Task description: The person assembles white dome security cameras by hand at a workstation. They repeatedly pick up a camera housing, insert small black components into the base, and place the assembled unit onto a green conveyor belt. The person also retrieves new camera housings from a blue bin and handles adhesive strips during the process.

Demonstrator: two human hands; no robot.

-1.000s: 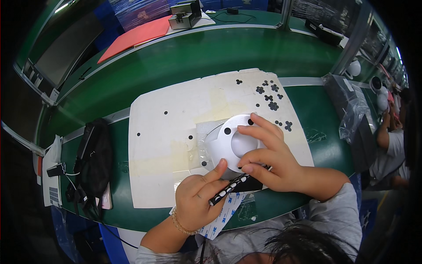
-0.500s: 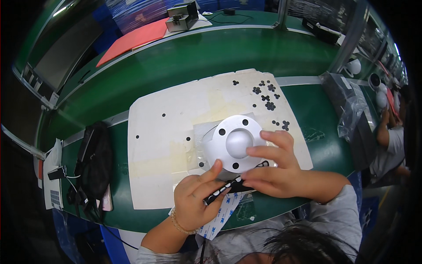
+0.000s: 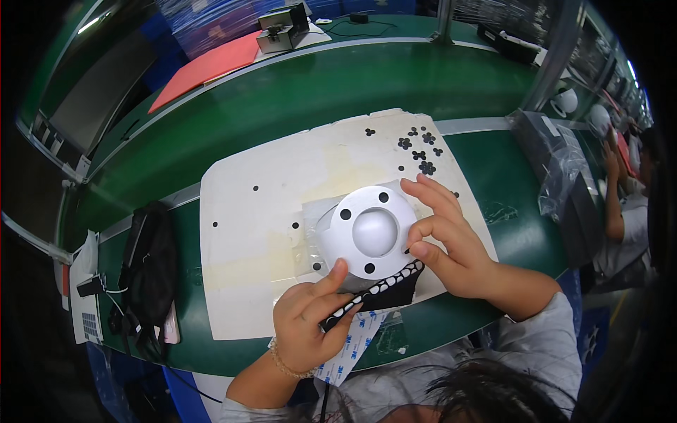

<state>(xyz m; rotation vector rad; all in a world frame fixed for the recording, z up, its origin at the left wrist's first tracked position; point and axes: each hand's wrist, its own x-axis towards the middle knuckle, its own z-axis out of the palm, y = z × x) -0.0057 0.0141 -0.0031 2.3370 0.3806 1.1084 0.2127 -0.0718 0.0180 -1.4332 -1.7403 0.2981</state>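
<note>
A white round cover (image 3: 374, 233) with a domed middle lies on a thin wrap on the cardboard, three black dots visible on its flange. My left hand (image 3: 307, 324) grips a black sticker sheet (image 3: 388, 295) with a curled edge that shows pale round spots; the thumb rests against the cover's near-left rim. At the cover's right rim, my right hand (image 3: 451, 254) pinches a small black dot sticker (image 3: 407, 251) between thumb and index finger, the other fingers raised. A strip of printed white backing paper (image 3: 352, 352) hangs below my left hand.
Loose black dots (image 3: 427, 168) are grouped at the far right of the cardboard (image 3: 247, 268). Left of it lies a black bag (image 3: 151, 261). A dark box with plastic wrap (image 3: 557, 166) stands at the right, and a co-worker (image 3: 624, 190) is beyond it.
My right hand has moved up from the sticker sheet's edge to the cover's right rim, now with a dot in its fingers. More of the black sheet shows. The view has shifted slightly.
</note>
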